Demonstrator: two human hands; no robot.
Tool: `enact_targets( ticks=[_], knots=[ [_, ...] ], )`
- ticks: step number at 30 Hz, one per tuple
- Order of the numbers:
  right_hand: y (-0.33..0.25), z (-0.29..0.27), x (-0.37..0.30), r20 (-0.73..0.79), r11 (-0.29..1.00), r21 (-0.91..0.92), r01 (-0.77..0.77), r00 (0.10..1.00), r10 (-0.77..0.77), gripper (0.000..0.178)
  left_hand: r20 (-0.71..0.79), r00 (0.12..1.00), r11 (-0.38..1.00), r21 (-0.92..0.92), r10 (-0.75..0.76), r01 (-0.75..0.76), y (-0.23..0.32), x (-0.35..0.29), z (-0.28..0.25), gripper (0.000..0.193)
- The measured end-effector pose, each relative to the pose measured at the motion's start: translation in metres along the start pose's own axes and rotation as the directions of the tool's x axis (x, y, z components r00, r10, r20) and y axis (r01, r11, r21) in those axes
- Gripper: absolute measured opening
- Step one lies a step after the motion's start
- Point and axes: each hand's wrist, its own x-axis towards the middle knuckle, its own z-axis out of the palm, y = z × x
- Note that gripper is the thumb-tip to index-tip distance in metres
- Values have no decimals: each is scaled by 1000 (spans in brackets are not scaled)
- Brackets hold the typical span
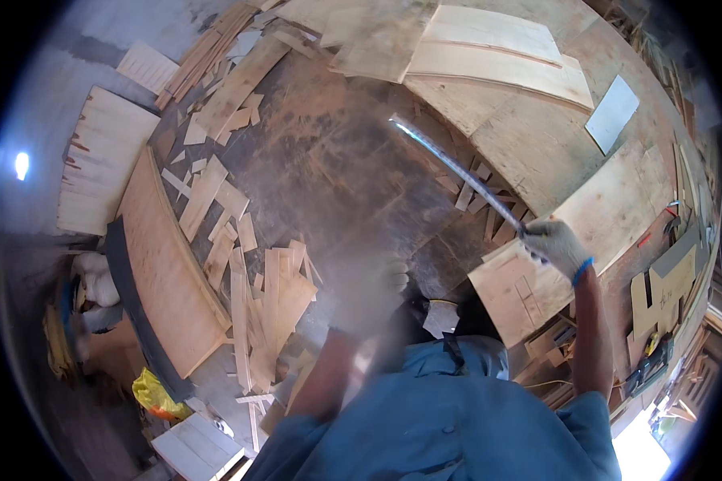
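My right hand [555, 244], in a pale work glove with a blue cuff edge, is closed around the near end of a long, thin, shiny strip that looks like a tape measure [457, 170]. The strip slants up and left over the dark floor, its far tip in the air. Under that hand lies a plywood sheet [517, 297] on the right. My left hand [369, 284], also in a pale glove, is low in the middle in front of my body. A blur covers most of it; its grip does not show.
Plywood scraps [277, 297] litter the floor on the left, beside a large leaning plywood board [164, 272]. Big plywood sheets [489, 72] lie on a bench at the upper right, with a white panel [612, 114] on them. A yellow bag [156, 393] sits at the lower left.
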Motion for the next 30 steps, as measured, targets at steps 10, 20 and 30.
enact_targets(
  ticks=[10, 20, 30],
  knots=[
    [-134, 6, 167, 13, 993, -119, 18, 1000, -16, 24, -27, 983, 853, -501, -184, 146, -78, 57, -78, 33],
    [-222, 0, 302, 109, 978, -208, 35, 994, -12, 28, 125, 894, 708, -567, -431, 421, -91, 156, -146, 29],
    [-228, -32, 334, 149, 926, -376, -28, 985, 91, 29, 154, 775, 232, -903, -613, 362, -129, 262, -201, 30]
  ],
)
